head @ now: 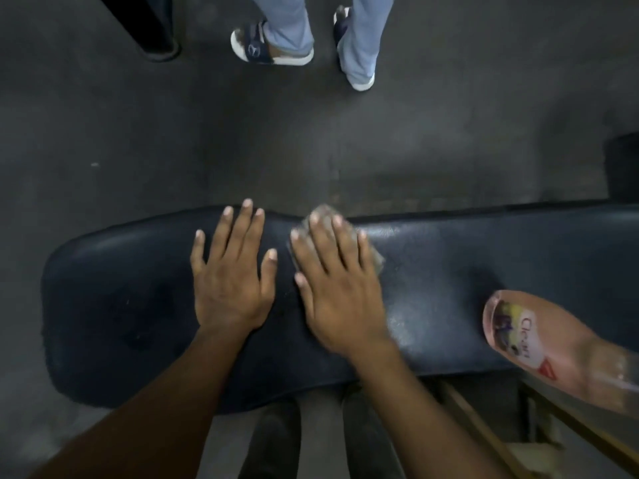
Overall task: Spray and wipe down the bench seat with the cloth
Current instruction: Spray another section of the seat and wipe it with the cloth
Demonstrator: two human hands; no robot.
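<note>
The left hand (230, 271) lies flat on the bench (121, 288), fingers spread wide, holding nothing. Just beside it, the right hand (337, 281) presses flat on a small grey cloth (375, 259), fingers straight, at the bench's far edge. The dark padded seat looks damp and shiny to the right of the cloth. A pink bottle (539, 344) lies tilted at the bench's right, near edge. Someone's sandalled feet (273, 46) stand on the floor (138, 140) beyond.
</note>
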